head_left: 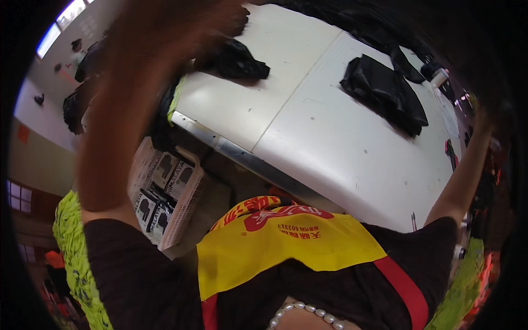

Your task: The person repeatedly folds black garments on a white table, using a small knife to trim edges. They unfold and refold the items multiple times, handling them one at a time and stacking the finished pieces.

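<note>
My left arm rises across the upper left, and the left hand is smeared by motion at the top edge, so its fingers cannot be made out. Close below it, a bunched black piece of shiny material lies on the white table. Stretched out to the far right, my right arm ends in a right hand lost in the dark rim of the picture; what it touches is hidden. A folded black stack of the same shiny material rests on the table between my arms.
A pale plastic basket with printed black-and-white cards stands below the table's metal edge at left. More black material lines the far side. A red-and-black tool and a white cylinder lie at right. Yellow-green material hangs at lower left.
</note>
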A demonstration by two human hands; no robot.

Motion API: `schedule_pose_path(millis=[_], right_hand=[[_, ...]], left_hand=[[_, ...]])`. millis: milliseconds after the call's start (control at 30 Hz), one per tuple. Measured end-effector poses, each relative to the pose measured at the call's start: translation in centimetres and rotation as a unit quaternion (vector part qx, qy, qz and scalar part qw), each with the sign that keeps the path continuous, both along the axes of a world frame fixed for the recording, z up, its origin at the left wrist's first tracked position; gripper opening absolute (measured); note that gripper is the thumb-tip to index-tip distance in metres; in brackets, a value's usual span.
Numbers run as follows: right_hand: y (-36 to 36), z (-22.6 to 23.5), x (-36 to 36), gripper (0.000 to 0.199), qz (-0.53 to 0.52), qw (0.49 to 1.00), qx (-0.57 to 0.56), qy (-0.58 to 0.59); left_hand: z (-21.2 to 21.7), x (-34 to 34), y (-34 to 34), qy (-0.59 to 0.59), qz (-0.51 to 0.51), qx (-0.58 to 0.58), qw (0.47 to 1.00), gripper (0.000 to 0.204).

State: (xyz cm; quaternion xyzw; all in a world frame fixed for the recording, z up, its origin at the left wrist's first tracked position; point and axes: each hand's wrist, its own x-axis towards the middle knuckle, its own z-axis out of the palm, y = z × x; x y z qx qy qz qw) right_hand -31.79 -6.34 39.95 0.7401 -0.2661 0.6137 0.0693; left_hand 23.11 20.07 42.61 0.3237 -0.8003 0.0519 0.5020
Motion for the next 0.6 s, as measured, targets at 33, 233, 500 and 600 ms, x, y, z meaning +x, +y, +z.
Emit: schedule_pose_path(millis=[33, 233, 500, 600], right_hand=[[0.8, -3.8, -3.8, 0.028, 0.043, 0.997, 0.059, -0.036], [4.4, -29.6, -11.9, 0.028, 0.078, 0.873, 0.466, -0.118], [14.4, -36.6, -1.0, 0.025, -0.246, 0.88, 0.359, 0.188], [18.9, -35.0, 11.8, 0.025, -0.108, 0.91, 0.343, 0.204]], left_hand=[[-3.2, -1.6, -0.1, -0.028, -0.025, 0.021, 0.999, 0.019], [-32.6, -3.7, 0.2, -0.073, -0.095, 0.188, 0.975, 0.014], [-44.4, -10.5, -2.0, -0.189, -0.166, 0.351, 0.902, 0.017], [-42.8, -14.6, -2.4, -0.206, -0.267, 0.434, 0.835, 0.024]])
